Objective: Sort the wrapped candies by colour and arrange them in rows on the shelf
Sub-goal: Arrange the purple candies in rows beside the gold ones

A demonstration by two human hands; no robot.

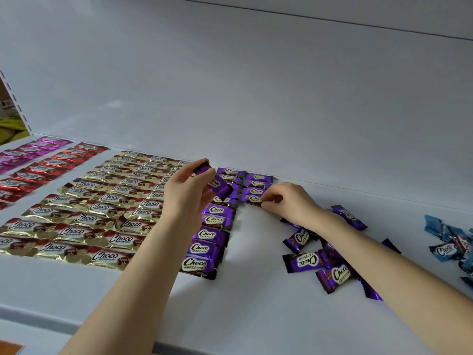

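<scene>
On the white shelf (256,303) the gold candies (97,201) lay in neat rows, with red rows (46,170) and pink rows (28,149) to their left. One purple column (210,237) was long; a second purple column (256,185), at the back, had only a few pieces. A loose purple pile (320,260) and a blue heap (450,239) were not yet sorted, so I judge the task a little over half done. The left hand (186,193) was raised, pinching a purple candy (217,184) above the columns. The right hand (289,201), with curled fingers, pinched the front candy (254,200) of the second column.
</scene>
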